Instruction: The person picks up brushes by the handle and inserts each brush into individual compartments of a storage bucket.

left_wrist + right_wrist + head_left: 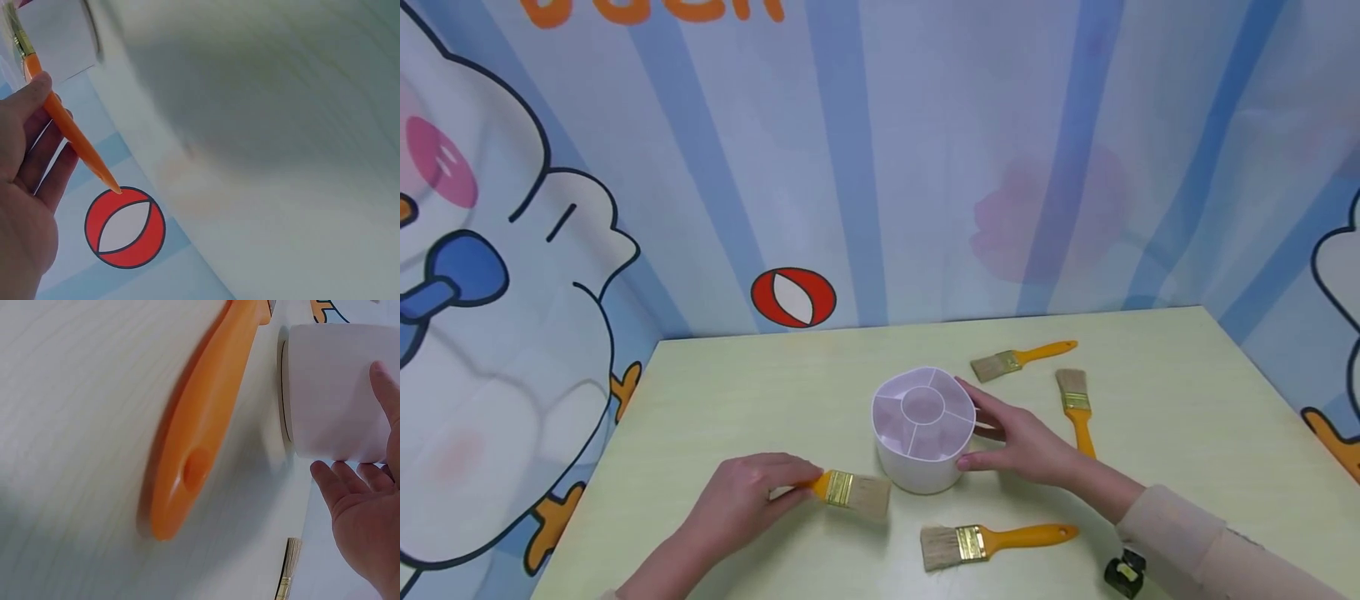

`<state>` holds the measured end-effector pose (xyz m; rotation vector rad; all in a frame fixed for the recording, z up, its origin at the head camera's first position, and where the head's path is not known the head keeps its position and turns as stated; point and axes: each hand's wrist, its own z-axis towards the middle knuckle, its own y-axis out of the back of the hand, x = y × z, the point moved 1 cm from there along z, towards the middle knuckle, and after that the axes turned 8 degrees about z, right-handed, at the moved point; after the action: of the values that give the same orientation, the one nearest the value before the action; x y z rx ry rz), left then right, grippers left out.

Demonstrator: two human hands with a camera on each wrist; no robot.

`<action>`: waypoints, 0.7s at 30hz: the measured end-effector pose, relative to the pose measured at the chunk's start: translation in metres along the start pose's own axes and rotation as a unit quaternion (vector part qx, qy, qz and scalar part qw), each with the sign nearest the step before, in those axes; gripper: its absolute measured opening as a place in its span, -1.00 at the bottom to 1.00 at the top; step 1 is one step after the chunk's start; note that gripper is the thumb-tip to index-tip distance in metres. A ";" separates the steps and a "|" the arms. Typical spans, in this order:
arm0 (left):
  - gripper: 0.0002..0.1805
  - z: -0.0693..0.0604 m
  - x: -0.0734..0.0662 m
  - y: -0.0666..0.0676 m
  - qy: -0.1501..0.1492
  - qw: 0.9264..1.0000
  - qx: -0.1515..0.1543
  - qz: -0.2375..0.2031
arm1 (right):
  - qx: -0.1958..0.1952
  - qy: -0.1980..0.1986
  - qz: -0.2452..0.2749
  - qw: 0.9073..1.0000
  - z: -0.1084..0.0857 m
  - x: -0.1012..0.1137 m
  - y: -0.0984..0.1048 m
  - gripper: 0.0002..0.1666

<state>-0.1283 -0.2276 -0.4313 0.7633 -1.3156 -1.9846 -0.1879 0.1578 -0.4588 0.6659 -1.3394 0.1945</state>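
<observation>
I'm watching a person at a pale cream, wood-grained table [737, 400]. Near its middle stands a round white container [917, 471], upright, its top divided into compartments around a circular centre one. Taking that container as the middle of the clock, with 12 toward the far wall, the left hand [748, 500] is at about 8 o'clock. It pinches the orange handle of a flat paintbrush with beige bristles and a gold-coloured metal band [850, 492] between thumb and fingers. The bristles point toward 4 o'clock, just beside the container's near wall; I can't tell whether they touch it. A soft shadow lies beneath them on the tabletop.

The right hand [1033, 446], below a beige sleeve [1172, 525], holds the container from its 3 o'clock side, spread fairly wide, with the thumb on the near wall and the fingers round the far side.

Three more brushes of the same kind lie on the table. The farthest brush [1015, 359] is at 2 o'clock, handle pointing away to the right. The upright-lying brush [1076, 401] is near 3 o'clock, bristles toward 12, its handle end hidden behind the right arm. The nearest brush [972, 543] is at 5 o'clock, bristles toward 9. A small black object [1125, 573] sits at 4 o'clock by the sleeve; I can't make out what it is. On the blue-striped backdrop [917, 183], a red-and-white ball [793, 297] is printed toward 10 or 11 o'clock.
</observation>
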 end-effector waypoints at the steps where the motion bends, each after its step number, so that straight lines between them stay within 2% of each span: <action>1: -0.64 0.001 -0.001 0.001 0.002 1.000 -0.004 -0.003 | 0.000 0.000 0.002 1.000 0.000 0.000 0.000 0.26; 8: -0.62 0.013 -0.008 0.011 0.042 0.999 -0.016 -0.023 | 0.000 0.001 0.014 1.000 0.001 -0.003 -0.001 0.28; 12: -0.63 0.022 -0.013 0.011 0.061 0.996 -0.038 -0.049 | 0.000 0.002 0.019 1.000 0.001 -0.003 -0.002 0.27; 15: -0.63 0.029 -0.017 0.010 0.079 0.992 -0.053 -0.077 | 0.000 0.004 0.025 1.000 0.000 -0.003 -0.002 0.27; 21: -0.65 0.043 -0.023 0.010 0.131 0.980 -0.061 -0.135 | -0.002 0.004 0.029 1.000 0.001 -0.002 -0.003 0.27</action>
<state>-0.1442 -0.1884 -0.4052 1.1492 -0.9674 -2.0623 -0.1873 0.1554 -0.4620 0.6233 -1.3530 0.2417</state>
